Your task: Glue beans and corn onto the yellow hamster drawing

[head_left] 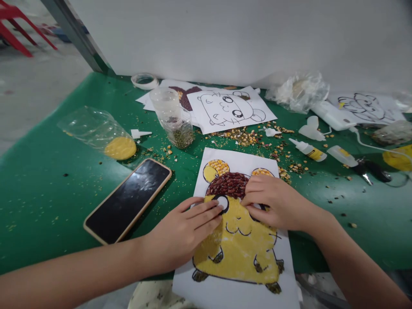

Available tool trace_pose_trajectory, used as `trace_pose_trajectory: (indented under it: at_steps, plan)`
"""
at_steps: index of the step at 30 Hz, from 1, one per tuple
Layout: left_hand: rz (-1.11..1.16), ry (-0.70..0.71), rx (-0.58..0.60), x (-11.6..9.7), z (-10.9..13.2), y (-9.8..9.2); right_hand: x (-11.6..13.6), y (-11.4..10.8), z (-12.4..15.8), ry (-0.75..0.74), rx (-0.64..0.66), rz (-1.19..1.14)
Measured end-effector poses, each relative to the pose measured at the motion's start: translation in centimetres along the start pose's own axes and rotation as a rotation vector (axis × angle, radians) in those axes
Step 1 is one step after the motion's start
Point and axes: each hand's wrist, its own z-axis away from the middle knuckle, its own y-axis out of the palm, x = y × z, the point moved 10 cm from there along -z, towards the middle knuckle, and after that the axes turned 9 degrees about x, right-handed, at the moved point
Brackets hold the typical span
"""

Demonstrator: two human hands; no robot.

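Head | seed picture (pixel 240 253): beneath both | left hand (pixel 188 227): flat | right hand (pixel 275 204): curled, grip unclear

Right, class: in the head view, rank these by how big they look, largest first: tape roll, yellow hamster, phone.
1. Yellow hamster
2. Phone
3. Tape roll, though it lies farther back, which shrinks it.

Looks like matt white paper on the picture sheet (pixel 238 296). Turns bumpy and glossy at the dark red beans (pixel 227 184), finely grainy and matt on the yellow body (pixel 238 253). Reads as shiny black glass on the phone (pixel 128 201). Shows clear, glossy plastic on the lying jar (pixel 93 128), thin, crinkled, shiny plastic on the bag (pixel 302 91), smooth whitish plastic on the glue bottle (pixel 308 150), smooth, slightly glossy green on the table cover (pixel 41 214).
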Motion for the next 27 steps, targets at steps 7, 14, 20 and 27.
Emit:
trace_pose_trajectory:
  at_steps: [7, 14, 20, 27]
  plan:
    - [0.023, -0.003, -0.006, 0.03, 0.06, 0.03, -0.09, -0.04, 0.17, 0.008, 0.004, 0.001]
    - [0.035, -0.009, 0.009, 0.13, 0.03, 0.24, -0.13, 0.10, 0.10, 0.010, 0.016, -0.003]
    - [0.030, -0.006, 0.013, 0.02, 0.07, 0.28, -0.06, 0.11, 0.06, -0.005, 0.012, -0.004]
    - [0.042, -0.007, 0.011, 0.07, 0.19, 0.39, -0.05, 0.05, 0.09, 0.001, 0.007, 0.008]
